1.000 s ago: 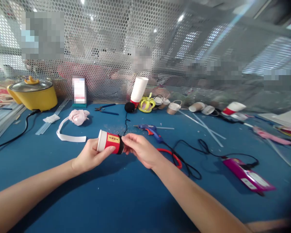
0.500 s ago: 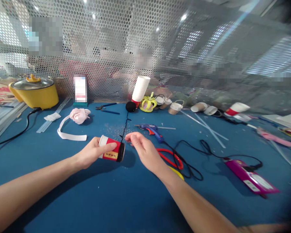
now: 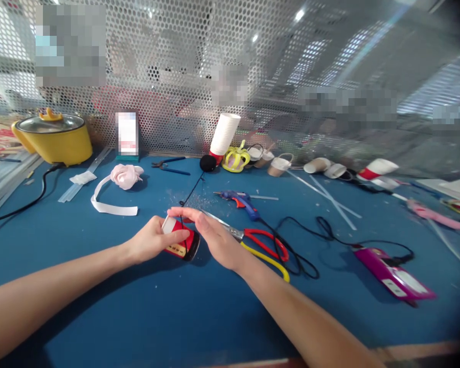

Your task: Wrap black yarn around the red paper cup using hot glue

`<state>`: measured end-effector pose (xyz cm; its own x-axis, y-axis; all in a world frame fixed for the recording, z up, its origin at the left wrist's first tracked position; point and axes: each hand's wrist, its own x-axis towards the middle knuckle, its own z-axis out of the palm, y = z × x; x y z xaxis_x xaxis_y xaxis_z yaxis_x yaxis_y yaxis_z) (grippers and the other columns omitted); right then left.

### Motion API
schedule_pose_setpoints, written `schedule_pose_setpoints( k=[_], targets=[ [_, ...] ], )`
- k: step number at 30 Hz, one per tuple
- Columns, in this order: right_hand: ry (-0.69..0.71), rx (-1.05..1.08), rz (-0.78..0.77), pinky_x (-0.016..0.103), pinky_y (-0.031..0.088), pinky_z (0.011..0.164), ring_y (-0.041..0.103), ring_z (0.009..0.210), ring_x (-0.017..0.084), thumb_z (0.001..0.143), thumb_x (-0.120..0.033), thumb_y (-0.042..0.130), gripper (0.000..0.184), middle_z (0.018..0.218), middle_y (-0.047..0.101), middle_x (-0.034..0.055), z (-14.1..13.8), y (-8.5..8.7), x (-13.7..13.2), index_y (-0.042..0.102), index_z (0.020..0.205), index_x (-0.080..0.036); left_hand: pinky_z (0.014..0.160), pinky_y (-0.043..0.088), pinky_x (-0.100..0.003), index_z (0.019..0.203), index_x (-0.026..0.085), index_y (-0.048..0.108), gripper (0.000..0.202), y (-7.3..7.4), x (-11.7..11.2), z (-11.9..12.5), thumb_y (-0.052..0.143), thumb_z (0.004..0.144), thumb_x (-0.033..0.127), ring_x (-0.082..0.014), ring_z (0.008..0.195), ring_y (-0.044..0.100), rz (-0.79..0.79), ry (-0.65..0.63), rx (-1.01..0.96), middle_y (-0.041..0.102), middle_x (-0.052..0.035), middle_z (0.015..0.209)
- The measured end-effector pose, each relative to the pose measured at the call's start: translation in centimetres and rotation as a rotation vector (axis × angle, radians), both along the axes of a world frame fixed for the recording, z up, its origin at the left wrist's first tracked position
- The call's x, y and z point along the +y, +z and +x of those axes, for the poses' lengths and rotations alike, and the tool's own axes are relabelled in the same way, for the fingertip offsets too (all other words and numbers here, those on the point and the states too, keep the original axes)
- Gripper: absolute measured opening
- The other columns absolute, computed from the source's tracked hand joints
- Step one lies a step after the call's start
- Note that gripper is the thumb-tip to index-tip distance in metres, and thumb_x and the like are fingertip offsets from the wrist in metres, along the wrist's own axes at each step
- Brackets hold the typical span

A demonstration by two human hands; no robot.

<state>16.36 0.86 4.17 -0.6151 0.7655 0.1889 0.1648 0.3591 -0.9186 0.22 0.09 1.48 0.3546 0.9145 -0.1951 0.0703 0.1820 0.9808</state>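
My left hand [image 3: 149, 241] is wrapped round a red and white paper cup [image 3: 176, 250] lying on its side, its rim end banded in black. Black yarn [image 3: 192, 190] runs from a dark ball of yarn [image 3: 207, 163] at the back to the cup and crosses its red side. Over the top of the cup reaches my right hand [image 3: 214, 237], its fingers stretched out along the yarn. Whether those fingertips touch the cup is hard to tell. Scissors [image 3: 260, 237] with red and yellow handles lie beside and partly under my right hand.
Behind the hands lie a blue glue gun [image 3: 239, 199], pliers [image 3: 170, 164] and a pink fabric rose [image 3: 125, 176] with white ribbon. A yellow electric pot [image 3: 57, 140] stands back left. A purple power strip [image 3: 393, 276] with black cable lies right. Stacked cups [image 3: 226, 134] lean against the mesh panel.
My right hand has moved left over the cup, uncovering more of the scissors. The yarn now crosses the cup's side, and the cup is tilted a little more.
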Motion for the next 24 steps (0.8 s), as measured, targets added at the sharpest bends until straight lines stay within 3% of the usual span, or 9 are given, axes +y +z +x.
schedule_pose_setpoints(
  k=[6,11,15,19,24],
  targets=[
    [-0.060,0.109,-0.152,0.035,0.039,0.094,0.052,0.109,0.018,0.087,-0.057,0.024,0.058,0.118,0.057,0.0121,-0.2,-0.8,1.8,0.054,0.113,-0.014,0.046,0.027,-0.021,0.048,0.014,0.047,0.035,-0.1,-0.2,0.0,0.064,0.063,0.040,-0.0053,0.045,0.032,0.007,-0.038,0.006,0.041,0.0052,0.046],
    [-0.231,0.057,-0.248,0.029,0.046,0.083,0.058,0.097,0.016,0.086,-0.059,0.020,0.063,0.113,0.060,0.0154,-0.3,-0.2,6.5,0.055,0.105,-0.010,0.050,0.034,-0.022,0.056,0.011,0.058,0.028,0.2,-0.8,0.0,0.064,0.066,0.037,-0.0079,0.048,0.042,-0.046,-0.120,-0.040,0.052,0.0017,0.050],
    [-0.323,-0.381,-0.042,0.022,0.049,0.064,0.064,0.075,0.011,0.092,-0.048,0.009,0.059,0.098,0.067,0.0125,-1.2,0.8,10.8,0.056,0.098,-0.011,0.051,0.035,-0.021,0.057,0.012,0.062,0.026,0.1,-0.7,0.0,0.068,0.063,0.036,-0.0085,0.047,0.046,-0.089,-0.113,-0.081,0.057,0.0010,0.051],
    [-0.394,-0.606,0.116,0.024,0.043,0.053,0.057,0.049,0.012,0.087,-0.038,0.041,0.034,0.061,0.065,0.0063,-1.1,1.9,13.0,0.058,0.069,-0.013,0.051,0.038,-0.021,0.055,0.012,0.061,0.025,0.2,-0.2,-0.2,0.071,0.059,0.034,-0.0094,0.048,0.051,-0.173,-0.036,-0.159,0.061,0.0002,0.052],
    [-0.642,-0.701,0.294,0.028,0.041,0.063,0.059,0.063,0.017,0.082,-0.028,0.046,0.023,0.061,0.061,0.0059,3.2,3.4,12.4,0.053,0.064,-0.017,0.050,0.039,-0.020,0.054,0.013,0.059,0.026,0.5,0.8,-0.6,0.073,0.056,0.034,-0.0094,0.048,0.053,-0.205,0.170,-0.223,0.060,0.0009,0.051]
  ],
)
